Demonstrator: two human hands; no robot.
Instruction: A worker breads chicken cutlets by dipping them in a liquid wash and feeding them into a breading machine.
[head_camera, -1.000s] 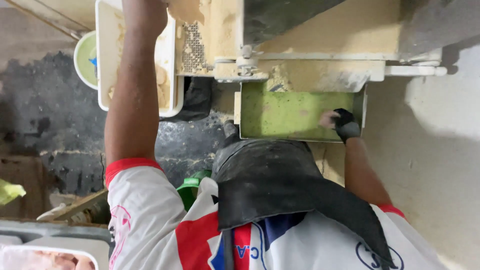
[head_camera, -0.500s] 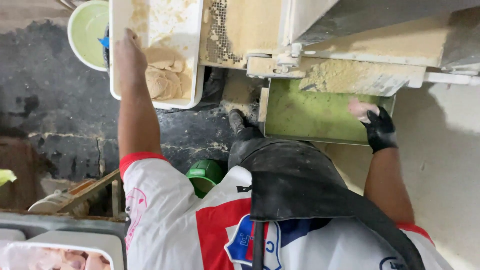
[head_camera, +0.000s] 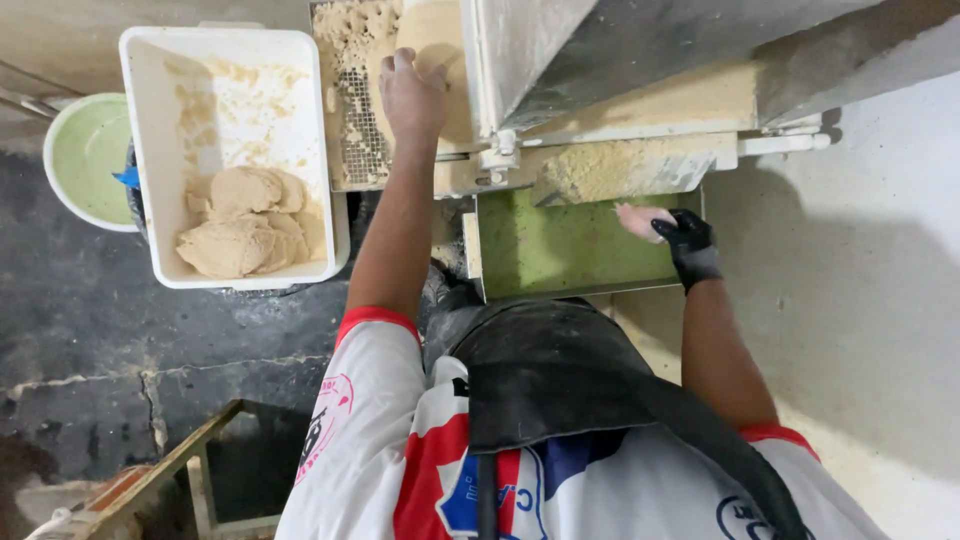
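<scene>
While left hand (head_camera: 412, 95) lies flat on dough at machine (head_camera: 620, 90) grate (head_camera: 358, 130), upper centre, fingers may catch; right hand (head_camera: 685, 240), gloved, clamps a dough lump (head_camera: 638, 217) over green tray (head_camera: 560, 245).

free: green tray (head_camera: 560, 250) centre | blocked: machine housing (head_camera: 620, 60) above, white tub (head_camera: 150, 150) left

Looks like a small bakery workshop: flour-caked dough machine (head_camera: 600, 110) at the hands, white tub (head_camera: 160, 150) of dough left of them, cracked concrete floor (head_camera: 90, 340) below.
</scene>
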